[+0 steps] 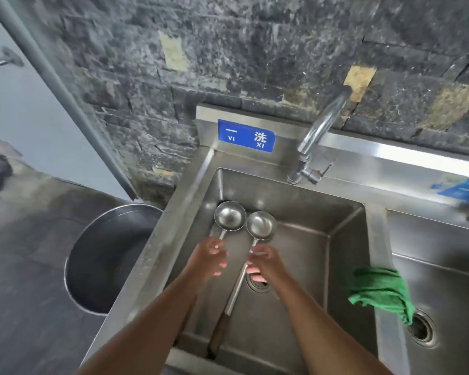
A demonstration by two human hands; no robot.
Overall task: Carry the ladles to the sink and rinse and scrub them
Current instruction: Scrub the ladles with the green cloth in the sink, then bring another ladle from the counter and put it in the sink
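Both forearms reach over the sink's (190,190) near edge into the left basin. Left hand (210,257) pinches the left ladle (229,215) by its stem; right hand (263,262) curls loosely round the right ladle (261,225), whose wooden grip trails back to the near wall. Bowls sit side by side, almost touching, toward the far-left corner. Tap (321,128) is dry and points away from the basin, so rinsing cannot start until it is swung over. Held so lightly, a ladle could slip and clatter down. Cloth (379,290) hangs on the divider.
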